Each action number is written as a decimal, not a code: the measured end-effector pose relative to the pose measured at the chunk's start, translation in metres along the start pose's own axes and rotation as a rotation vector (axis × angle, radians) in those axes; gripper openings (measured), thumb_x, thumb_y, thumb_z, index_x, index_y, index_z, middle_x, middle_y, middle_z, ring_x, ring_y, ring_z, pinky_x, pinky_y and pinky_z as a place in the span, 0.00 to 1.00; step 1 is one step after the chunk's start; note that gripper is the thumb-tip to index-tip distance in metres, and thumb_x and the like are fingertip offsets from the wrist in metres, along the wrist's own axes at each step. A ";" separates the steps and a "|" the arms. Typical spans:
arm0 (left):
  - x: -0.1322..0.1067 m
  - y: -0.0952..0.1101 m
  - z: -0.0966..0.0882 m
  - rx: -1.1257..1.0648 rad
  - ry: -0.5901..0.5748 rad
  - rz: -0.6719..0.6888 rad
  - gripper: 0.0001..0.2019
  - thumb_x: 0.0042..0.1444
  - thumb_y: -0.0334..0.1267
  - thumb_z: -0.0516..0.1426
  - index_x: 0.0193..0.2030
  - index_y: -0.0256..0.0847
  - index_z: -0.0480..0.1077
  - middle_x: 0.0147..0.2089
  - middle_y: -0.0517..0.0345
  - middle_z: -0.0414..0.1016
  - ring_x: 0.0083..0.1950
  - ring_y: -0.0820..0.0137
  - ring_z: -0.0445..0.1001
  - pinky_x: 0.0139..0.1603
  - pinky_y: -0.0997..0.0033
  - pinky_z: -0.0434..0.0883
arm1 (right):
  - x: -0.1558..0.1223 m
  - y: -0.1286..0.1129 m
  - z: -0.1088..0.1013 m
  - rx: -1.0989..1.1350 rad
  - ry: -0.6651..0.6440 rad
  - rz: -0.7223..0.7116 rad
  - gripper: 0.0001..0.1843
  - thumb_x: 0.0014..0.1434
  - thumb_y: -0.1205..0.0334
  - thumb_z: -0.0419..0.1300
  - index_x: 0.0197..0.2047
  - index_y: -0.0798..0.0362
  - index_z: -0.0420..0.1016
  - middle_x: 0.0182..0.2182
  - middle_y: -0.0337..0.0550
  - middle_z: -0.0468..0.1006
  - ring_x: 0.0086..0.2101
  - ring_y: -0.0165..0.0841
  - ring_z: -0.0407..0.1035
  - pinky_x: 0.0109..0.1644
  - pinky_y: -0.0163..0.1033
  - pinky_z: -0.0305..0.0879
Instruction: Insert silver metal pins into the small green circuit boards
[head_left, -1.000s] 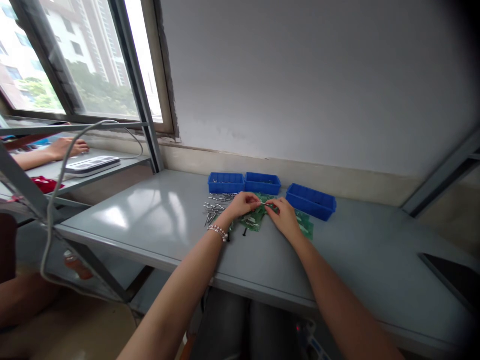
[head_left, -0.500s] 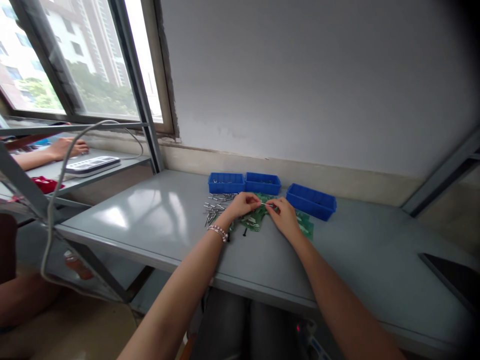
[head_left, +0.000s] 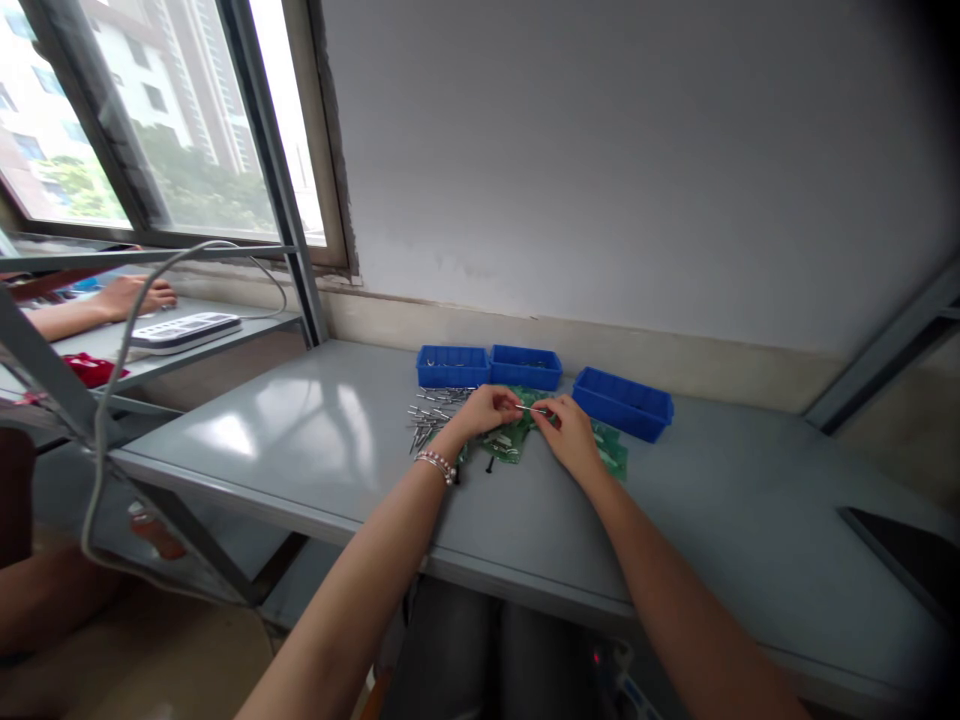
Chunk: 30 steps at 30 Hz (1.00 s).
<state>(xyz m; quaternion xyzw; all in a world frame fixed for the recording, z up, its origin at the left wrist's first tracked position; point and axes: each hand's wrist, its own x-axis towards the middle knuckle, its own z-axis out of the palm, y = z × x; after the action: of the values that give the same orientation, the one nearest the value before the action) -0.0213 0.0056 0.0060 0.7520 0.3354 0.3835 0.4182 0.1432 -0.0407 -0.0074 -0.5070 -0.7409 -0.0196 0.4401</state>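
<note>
My left hand (head_left: 487, 409) and my right hand (head_left: 566, 430) meet over green circuit boards (head_left: 510, 440) on the grey table (head_left: 315, 440). Both pinch a thin metal pin (head_left: 531, 408) that runs between their fingertips, the left at one end, the right at the other. A heap of several metal pins (head_left: 431, 412) lies just left of my left hand. Another green board (head_left: 613, 452) shows to the right of my right hand. A beaded bracelet (head_left: 436, 462) circles my left wrist.
Three blue bins stand behind the boards: left (head_left: 452, 365), middle (head_left: 526, 367), right (head_left: 622, 402). A small black screw (head_left: 489, 464) lies near the boards. On a neighbouring bench to the left, another person's hand (head_left: 135, 295) rests by a white power strip (head_left: 184, 330) with a grey cable.
</note>
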 end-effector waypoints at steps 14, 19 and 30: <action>-0.001 0.000 0.000 0.028 0.000 -0.002 0.09 0.41 0.34 0.61 0.31 0.31 0.72 0.24 0.58 0.70 0.26 0.75 0.66 0.26 0.79 0.63 | 0.000 0.000 0.000 -0.006 -0.008 -0.003 0.12 0.57 0.59 0.51 0.33 0.53 0.74 0.27 0.43 0.66 0.26 0.32 0.63 0.32 0.37 0.61; -0.001 0.000 0.000 0.031 -0.003 -0.002 0.08 0.43 0.34 0.61 0.30 0.31 0.71 0.23 0.59 0.69 0.25 0.76 0.66 0.25 0.79 0.63 | 0.000 0.001 0.001 -0.006 -0.009 0.000 0.11 0.57 0.59 0.51 0.33 0.52 0.74 0.27 0.42 0.67 0.25 0.32 0.63 0.32 0.37 0.61; 0.001 -0.002 0.001 0.020 0.003 0.023 0.07 0.43 0.32 0.60 0.30 0.31 0.71 0.25 0.57 0.70 0.27 0.75 0.67 0.28 0.78 0.64 | 0.000 0.003 0.002 0.000 -0.016 -0.008 0.10 0.56 0.62 0.52 0.33 0.53 0.74 0.27 0.41 0.65 0.26 0.32 0.63 0.32 0.36 0.60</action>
<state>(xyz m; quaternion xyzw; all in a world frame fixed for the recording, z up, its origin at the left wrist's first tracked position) -0.0207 0.0071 0.0044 0.7594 0.3311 0.3862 0.4055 0.1442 -0.0389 -0.0097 -0.5042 -0.7463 -0.0174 0.4343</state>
